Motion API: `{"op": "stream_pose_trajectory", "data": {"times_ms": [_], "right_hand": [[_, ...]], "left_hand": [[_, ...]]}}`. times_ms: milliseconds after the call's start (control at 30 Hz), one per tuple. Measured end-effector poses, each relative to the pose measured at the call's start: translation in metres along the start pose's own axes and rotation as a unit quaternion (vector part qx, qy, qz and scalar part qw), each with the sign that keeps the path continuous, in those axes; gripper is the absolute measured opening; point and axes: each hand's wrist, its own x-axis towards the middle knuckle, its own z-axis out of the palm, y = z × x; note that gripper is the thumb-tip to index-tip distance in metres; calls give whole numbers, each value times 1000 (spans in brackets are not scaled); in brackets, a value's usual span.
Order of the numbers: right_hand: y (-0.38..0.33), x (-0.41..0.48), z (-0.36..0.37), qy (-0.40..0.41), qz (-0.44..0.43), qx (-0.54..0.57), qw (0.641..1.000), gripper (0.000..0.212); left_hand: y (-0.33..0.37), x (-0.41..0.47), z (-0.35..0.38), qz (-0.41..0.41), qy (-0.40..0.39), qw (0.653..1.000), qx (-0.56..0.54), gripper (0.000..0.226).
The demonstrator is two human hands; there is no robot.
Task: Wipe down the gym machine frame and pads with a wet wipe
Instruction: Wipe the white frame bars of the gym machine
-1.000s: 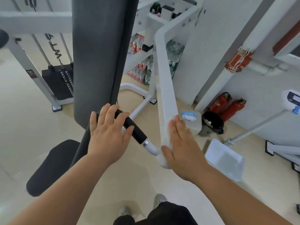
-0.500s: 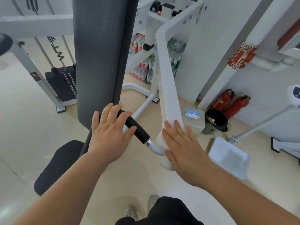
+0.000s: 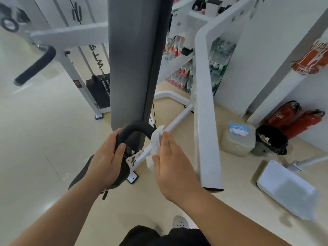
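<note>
A tall grey back pad stands upright in front of me, with a black seat pad below it. My left hand grips the curved black handle at the pad's lower end. My right hand presses a white wet wipe against the right end of that handle, where it meets the thin white bar. The white frame arm runs down to the right of my right hand, apart from it.
A tub of wipes, a black bin and two red fire extinguishers sit on the floor at right, by a white dustpan. A weight stack and another black handle stand at left. Bottled drinks fill shelves behind.
My right hand left the end of the white frame arm and moved left onto the black handle with the wipe. My left hand shifted its grip on the handle, and the view dropped lower.
</note>
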Motion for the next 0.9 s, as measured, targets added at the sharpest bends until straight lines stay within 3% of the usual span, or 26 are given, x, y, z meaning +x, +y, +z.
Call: {"op": "stream_pose_trajectory", "data": {"times_ms": [133, 300, 500, 600, 733, 800, 900], "right_hand": [[-3, 17, -1, 28, 20, -86, 996, 67], [-21, 56, -5, 59, 15, -104, 993, 32], [-52, 101, 4, 91, -4, -153, 984, 41], [-49, 90, 10, 120, 3, -149, 981, 36], [-30, 38, 7, 119, 144, -80, 979, 46], [-24, 16, 6, 106, 213, -97, 967, 53], [-25, 28, 10, 137, 218, -140, 956, 56]], "left_hand": [[-13, 2, 0, 9, -13, 997, -75, 41], [-15, 4, -7, 19, -62, 986, -155, 43], [-30, 9, -6, -14, -92, 973, -210, 33], [-31, 5, -6, -17, -68, 976, -204, 42], [-35, 4, -8, -9, -68, 971, -230, 47], [-35, 6, -8, -4, -79, 969, -233, 48], [-35, 7, -7, 7, -80, 971, -227, 47]]}}
